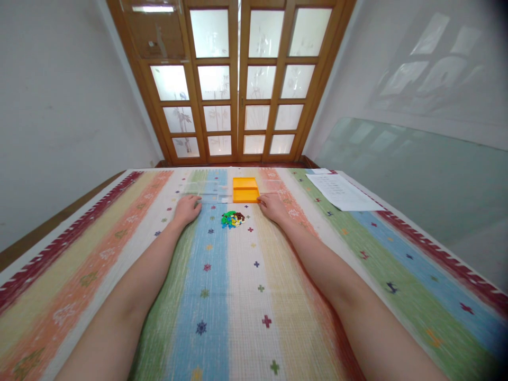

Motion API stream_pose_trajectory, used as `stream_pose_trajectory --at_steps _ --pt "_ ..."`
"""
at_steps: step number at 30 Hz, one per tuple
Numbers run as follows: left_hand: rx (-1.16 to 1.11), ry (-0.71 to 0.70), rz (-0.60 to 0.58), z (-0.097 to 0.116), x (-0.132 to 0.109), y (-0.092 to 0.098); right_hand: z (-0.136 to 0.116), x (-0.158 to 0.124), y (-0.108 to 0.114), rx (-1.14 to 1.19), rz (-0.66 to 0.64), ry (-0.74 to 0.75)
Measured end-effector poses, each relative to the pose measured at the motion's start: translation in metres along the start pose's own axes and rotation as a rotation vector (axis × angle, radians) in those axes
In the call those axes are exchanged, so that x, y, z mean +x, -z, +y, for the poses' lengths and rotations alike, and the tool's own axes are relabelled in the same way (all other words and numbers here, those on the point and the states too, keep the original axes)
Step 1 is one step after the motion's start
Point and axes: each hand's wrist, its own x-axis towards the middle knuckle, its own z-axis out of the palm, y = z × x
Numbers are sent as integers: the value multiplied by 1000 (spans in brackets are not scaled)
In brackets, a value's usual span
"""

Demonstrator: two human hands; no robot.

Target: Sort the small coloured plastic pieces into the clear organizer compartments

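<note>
An open yellow plastic box [245, 196] with its lid folded back lies toward the far side of the table. My right hand [273, 207] is at its right front corner, thumb and fingers closed at the edge. To the left of the box lies a clear plastic case [214, 191]. My left hand [188, 209] rests by the case's left front edge, fingers stretched toward it and holding nothing visible. Between my hands, nearer to me, is a small pile of green, blue, yellow, white and brown pieces [233, 219], too small to make out singly.
A striped, patterned tablecloth [246, 296] covers the table. Printed white sheets [341, 191] lie at the right far side. Another clear plastic piece [274, 186] sits right of the yellow box. Beyond stand wooden glazed doors [238, 84]; a glass panel [413, 164] leans at the right wall.
</note>
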Motion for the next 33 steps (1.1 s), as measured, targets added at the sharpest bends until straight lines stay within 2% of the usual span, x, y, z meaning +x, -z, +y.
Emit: stream_pose_trajectory --at_steps 11,15,19,23,25,27,30,33 --pt "45 19 -16 4 0 3 -2 1 -1 -56 -22 2" --pt "52 38 23 12 0 12 -1 0 -3 -47 -3 -4" --pt "16 5 67 42 2 22 2 0 -4 -19 5 -11" --pt "-167 -205 -63 88 -2 21 2 0 -4 -4 32 -41" --pt "-209 -343 -140 110 -8 17 0 0 -1 8 66 -45" --pt "-218 -421 -191 126 -16 11 -3 0 2 24 97 -29" --pt "-202 -478 -253 140 -25 2 -11 -1 7 51 119 -7" --pt "-197 -488 -275 143 -29 -5 -20 -2 9 83 119 22"
